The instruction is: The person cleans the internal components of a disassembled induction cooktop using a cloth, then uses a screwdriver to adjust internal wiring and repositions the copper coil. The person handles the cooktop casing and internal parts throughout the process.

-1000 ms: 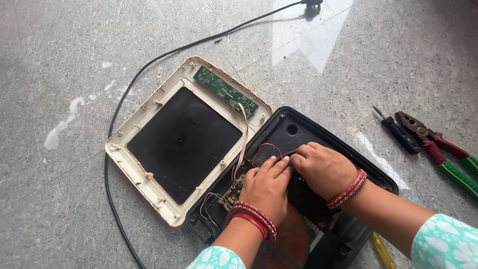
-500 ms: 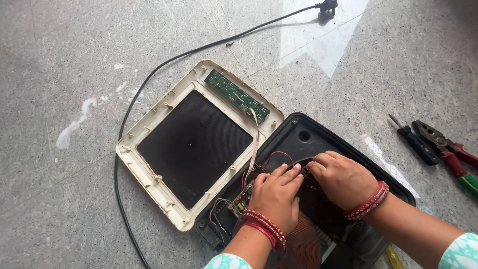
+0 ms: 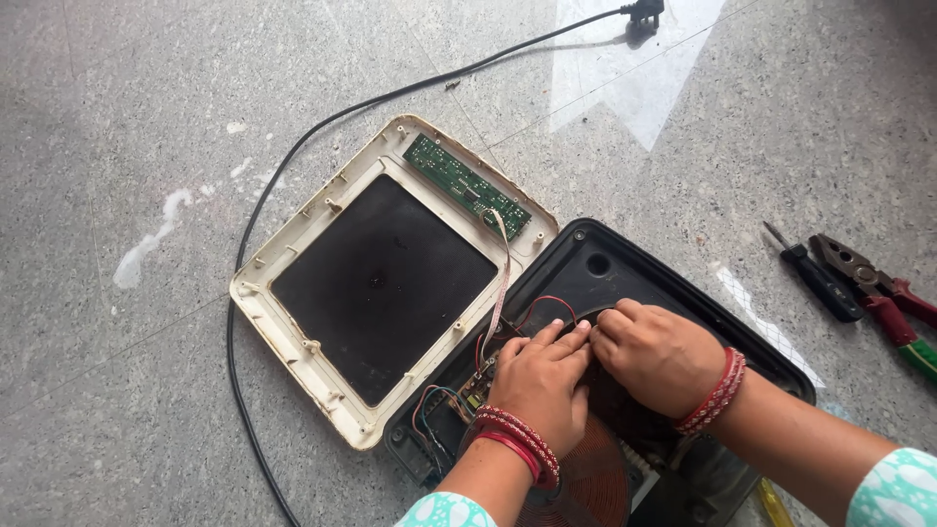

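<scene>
Both hands down inside the black base housing (image 3: 625, 263) of an opened induction cooktop on the stone floor. Left hand (image 3: 542, 385) & right hand (image 3: 659, 356) meet fingertip to fingertip, fingers curled on something small by the red wires (image 3: 547, 304); can't tell what, if anything, is pinched. Copper coil (image 3: 586, 478) just below the wrists. Cream top cover (image 3: 322, 293) w/ glass lies flipped alongside, ribbon-tethered. Wires look thin, soft, prob fragile: grip at connectors, not leads
</scene>
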